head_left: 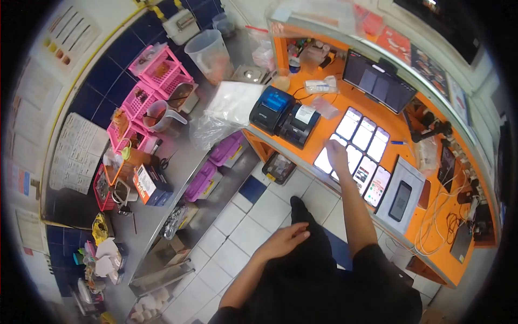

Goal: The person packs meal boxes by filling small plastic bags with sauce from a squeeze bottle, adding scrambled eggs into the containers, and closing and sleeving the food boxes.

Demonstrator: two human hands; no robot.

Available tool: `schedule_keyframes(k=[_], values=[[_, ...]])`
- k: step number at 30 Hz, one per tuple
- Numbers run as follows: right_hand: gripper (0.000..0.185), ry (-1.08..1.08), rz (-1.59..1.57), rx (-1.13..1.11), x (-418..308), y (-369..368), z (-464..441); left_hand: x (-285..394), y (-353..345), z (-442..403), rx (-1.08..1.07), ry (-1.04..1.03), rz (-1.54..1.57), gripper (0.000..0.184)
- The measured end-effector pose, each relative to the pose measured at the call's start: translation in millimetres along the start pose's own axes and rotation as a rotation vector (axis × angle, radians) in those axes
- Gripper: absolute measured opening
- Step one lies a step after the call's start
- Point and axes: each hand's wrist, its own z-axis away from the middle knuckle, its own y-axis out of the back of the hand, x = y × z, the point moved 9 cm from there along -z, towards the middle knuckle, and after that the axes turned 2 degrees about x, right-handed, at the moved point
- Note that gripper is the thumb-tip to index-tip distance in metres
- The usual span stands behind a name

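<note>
My right hand (338, 156) is over the lit phones on the orange counter, its fingers curled in, with nothing visible in them. Around it lie several phones with bright screens in two rows, among them a top-left phone (349, 123), a right-hand phone (379, 144) and a lower-right phone (377, 186). My left hand (283, 240) hangs low near my dark-clothed leg, above the tiled floor. Its fingers are slightly apart and it holds nothing. Right of the phones, a dark phone (400, 201) rests on white paper (408, 171).
Two black printers (272, 108) stand left of the phones on the orange counter (308, 153). Behind is a monitor (377, 81); white cables (440, 216) lie at right. A steel counter (181, 156) at left carries pink baskets (141, 94), a measuring jug (162, 116) and a box (152, 185).
</note>
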Motion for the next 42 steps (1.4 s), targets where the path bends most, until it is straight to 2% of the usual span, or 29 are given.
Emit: schedule_keyframes(k=[2, 4, 5, 8, 11, 12, 13, 14, 15, 16, 17, 18, 19, 20, 22, 24, 26, 27, 28, 30, 31, 32, 34, 36, 37, 39, 40, 41, 42], values=[[0.044, -0.004, -0.042, 0.074, -26.2, 1.6, -51.6, 23.3, 26.5, -45.3, 0.052, 0.031, -0.068, 0.054], [0.055, 0.117, 0.173, 0.041, -39.5, -11.7, -112.0, 44.4, 55.2, -90.4, 0.144, -0.042, -0.161, 0.050], [0.065, 0.100, 0.311, 0.006, -38.0, -22.0, -132.9, 53.0, 69.8, -112.9, 0.196, -0.090, -0.229, 0.049], [0.068, 0.001, 0.435, -0.366, -33.8, -66.8, -167.0, 70.7, 111.0, -165.3, 0.426, -0.208, -0.444, 0.044], [0.059, 0.295, 0.340, -0.273, -48.1, -79.3, -162.5, 79.6, 141.0, -220.0, 0.597, -0.209, -0.745, 0.040], [0.048, 0.457, 0.295, -0.117, -60.6, -73.5, -150.8, 66.7, 146.6, -238.9, 0.611, -0.251, -0.679, 0.034], [0.037, 0.527, 0.306, -0.111, -63.5, -77.7, -139.0, 57.9, 147.0, -249.5, 0.643, -0.261, -0.793, 0.037], [0.031, 0.612, 0.231, -0.125, -83.6, -73.8, -124.0, 47.6, 153.6, -254.9, 0.690, -0.231, -0.593, 0.042], [0.027, 0.569, 0.099, -0.315, -79.2, -86.0, -118.7, 37.6, 159.5, -259.6, 0.744, -0.215, -0.389, 0.047], [0.024, 0.532, 0.106, -0.291, -77.8, -89.2, -105.4, 9.4, 153.3, -269.0, 0.705, -0.020, -0.353, 0.063], [0.020, 0.600, 0.116, -0.300, -96.8, -89.4, -94.4, 19.4, 142.0, -265.4, 0.825, -0.260, -0.817, 0.065], [0.021, 0.546, 0.156, -0.459, -106.4, -98.3, -88.6, 14.0, 138.6, -266.3, 0.807, -0.229, -0.823, 0.065], [0.024, 0.577, 0.142, -0.452, -104.6, -102.4, -82.2, 15.6, 143.8, -267.0, 0.618, -0.149, -0.762, 0.063], [0.030, 0.656, 0.149, -0.402, -100.1, -100.3, -79.7, 7.3, 141.6, -278.2, 0.536, -0.042, -0.887, 0.060], [0.039, 0.367, -0.054, -0.459, -46.3, -86.7, -94.5, 14.8, 142.8, -274.5, 0.442, -0.052, -0.870, 0.060], [0.042, 0.340, -0.101, -0.381, -38.5, -51.0, -102.1, 22.6, 151.4, -265.5, 0.515, -0.128, -0.712, 0.059], [0.039, 0.456, -0.063, -0.372, -100.5, -19.9, -84.9, 31.7, 168.5, -239.7, 0.534, -0.211, -0.676, 0.053], [0.044, 0.426, -0.121, -0.386, -134.7, -19.5, -68.3, 30.7, 182.3, -226.4, 0.547, -0.232, -0.496, 0.046], [0.052, 0.614, -0.104, -0.337, -198.0, -25.9, -38.5, 27.7, 201.0, -212.5, 0.555, -0.262, -0.328, 0.039], [0.062, 0.237, -0.280, -0.507, -234.6, -71.4, 3.0, 14.3, 255.6, -141.1, 0.849, -0.407, 0.041, 0.032], [0.063, 0.182, -0.243, -0.628, -240.1, -107.7, 24.6, 0.0, 280.2, -91.1, 0.997, -0.482, 0.227, 0.030], [0.067, 0.208, -0.191, -0.725, -218.4, -151.4, 35.0, -16.2, 296.3, -45.0, 1.020, -0.517, 0.338, 0.030], [0.048, 0.181, -0.641, -0.976, -273.1, -236.3, 120.3, -49.5, 319.5, 66.5, 1.073, -0.586, 0.576, 0.032], [0.056, 0.013, -0.604, -1.014, -318.7, -300.0, 195.9, -91.9, 329.5, 165.2, 1.122, -0.474, 0.605, 0.032], [0.051, 0.040, -0.706, -1.040, -324.3, -336.4, 225.4, -113.6, 331.5, 202.1, 1.146, -0.416, 0.622, 0.032], [0.046, 0.078, -0.620, -1.134, -368.5, -387.6, 295.6, -161.8, 330.5, 262.1, 1.249, -0.433, 0.715, 0.029], [0.044, 0.116, -0.581, -1.213, -378.7, -421.9, 327.4, -191.8, 327.4, 297.4, 1.331, -0.430, 0.749, 0.027], [0.044, 0.127, -0.563, -1.299, -390.6, -450.5, 360.3, -221.9, 326.0, 330.2, 1.542, -0.428, 0.637, 0.023], [0.043, 0.135, -0.541, -1.391, -408.9, -473.2, 395.7, -241.2, 323.9, 366.4, 1.724, -0.321, 0.450, 0.021]])
